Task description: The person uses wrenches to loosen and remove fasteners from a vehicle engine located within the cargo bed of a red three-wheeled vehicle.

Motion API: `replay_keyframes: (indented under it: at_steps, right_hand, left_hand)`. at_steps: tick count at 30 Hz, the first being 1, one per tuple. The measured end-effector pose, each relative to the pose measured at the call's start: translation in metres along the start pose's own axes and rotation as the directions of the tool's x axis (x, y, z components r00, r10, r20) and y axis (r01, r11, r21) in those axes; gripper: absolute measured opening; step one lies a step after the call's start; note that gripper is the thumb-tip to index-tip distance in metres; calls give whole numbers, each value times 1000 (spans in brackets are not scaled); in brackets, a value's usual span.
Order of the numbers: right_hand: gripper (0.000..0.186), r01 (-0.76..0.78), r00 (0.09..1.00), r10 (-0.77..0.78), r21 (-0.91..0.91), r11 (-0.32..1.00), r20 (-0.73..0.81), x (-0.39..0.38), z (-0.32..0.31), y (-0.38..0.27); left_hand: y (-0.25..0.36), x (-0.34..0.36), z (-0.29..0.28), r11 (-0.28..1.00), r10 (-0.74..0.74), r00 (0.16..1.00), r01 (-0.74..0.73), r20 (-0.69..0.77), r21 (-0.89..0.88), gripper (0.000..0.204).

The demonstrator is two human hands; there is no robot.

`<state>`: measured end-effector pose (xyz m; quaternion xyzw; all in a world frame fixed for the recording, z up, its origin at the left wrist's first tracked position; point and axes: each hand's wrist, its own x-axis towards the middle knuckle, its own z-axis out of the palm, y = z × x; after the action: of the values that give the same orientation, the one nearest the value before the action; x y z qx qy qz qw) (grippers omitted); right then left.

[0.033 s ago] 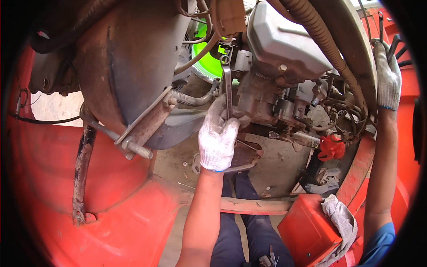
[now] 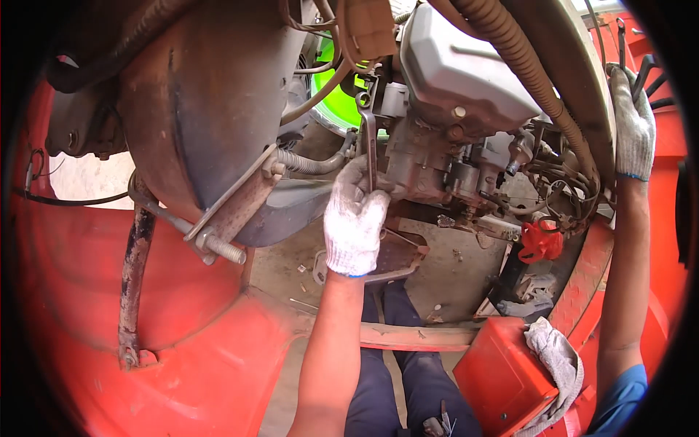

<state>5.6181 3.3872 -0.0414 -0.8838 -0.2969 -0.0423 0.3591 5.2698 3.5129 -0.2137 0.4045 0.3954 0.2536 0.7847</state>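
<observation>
My left hand [image 2: 353, 222], in a pale knit glove, is closed round a steel wrench [image 2: 371, 146], held upright at the centre. The wrench's upper end is at a small fitting beside the grey engine [image 2: 459, 73], where I cannot tell exactly what it touches. My right hand [image 2: 632, 120], also gloved, is at the upper right beside the dark frame member [image 2: 582, 73]; its fingers are closed on a second wrench [image 2: 621, 40] that sticks up above them, next to black bracket-like parts.
A large dark housing [image 2: 204, 95] and bolted bracket [image 2: 240, 204] are left; a green basin [image 2: 331, 102] lies behind. Ribbed hoses [image 2: 531, 65], wiring, a red plastic bag [image 2: 539, 240], red bodywork [image 2: 182, 269] and a red box [image 2: 495, 371] with a rag [image 2: 553, 364] surround the engine. My legs show below.
The scene sits very slightly higher and further left in the picture. Both hands keep nearly the same places and grips, with at most a tiny shift of the left hand's wrench.
</observation>
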Motion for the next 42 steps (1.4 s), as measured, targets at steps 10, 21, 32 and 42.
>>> replay_keyframes:
  at_steps: [10, 21, 32, 42]
  right_hand:
    - [37, -97, 995, 95, 39, 994, 43, -1, -2, 0]
    - [38, -60, 996, 60, 4, 998, 70, 7, -9, 14]
    - [42, 23, 997, -19, -65, 998, 74, 10, -11, 18]
    - [42, 5, 989, -4, -2, 1000, 151, 16, -8, 29]
  left_hand:
    - [5, 68, 8, 992, -116, 992, 114, -42, -47, 31]
    - [-21, 116, 23, 707, 505, 863, -438, 37, 555, 40]
    - [-22, 111, 23, 598, 516, 855, -405, 56, 692, 46]
    - [15, 105, 34, 601, 136, 989, -41, -51, 798, 45]
